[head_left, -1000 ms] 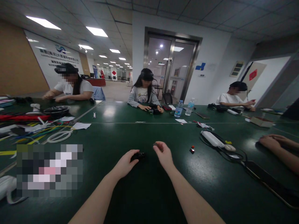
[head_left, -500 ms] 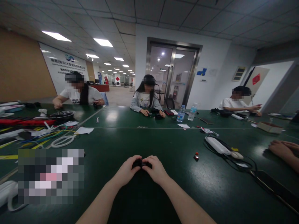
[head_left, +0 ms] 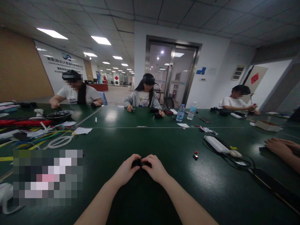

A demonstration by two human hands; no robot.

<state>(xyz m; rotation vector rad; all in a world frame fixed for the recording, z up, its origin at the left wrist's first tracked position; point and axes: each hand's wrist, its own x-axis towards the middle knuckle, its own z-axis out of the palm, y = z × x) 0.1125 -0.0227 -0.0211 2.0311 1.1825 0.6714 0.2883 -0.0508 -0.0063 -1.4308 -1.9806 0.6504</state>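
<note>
Head view: curled fingers point(head_left: 135, 156) grip small black object point(head_left: 136, 163); glossy green tabletop point(head_left: 112, 140)

bare, tapering forearms point(head_left: 99, 198); bare left hand point(head_left: 127, 170); bare right hand point(head_left: 156, 170)

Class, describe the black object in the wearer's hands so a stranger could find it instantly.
Over the green table, two bare forearms reach from the bottom edge. Their left hand and right hand hold the small black object; the nearby red-topped item lies untouched.

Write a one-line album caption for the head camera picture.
Left hand and right hand hold a small black object at a green table.
</note>
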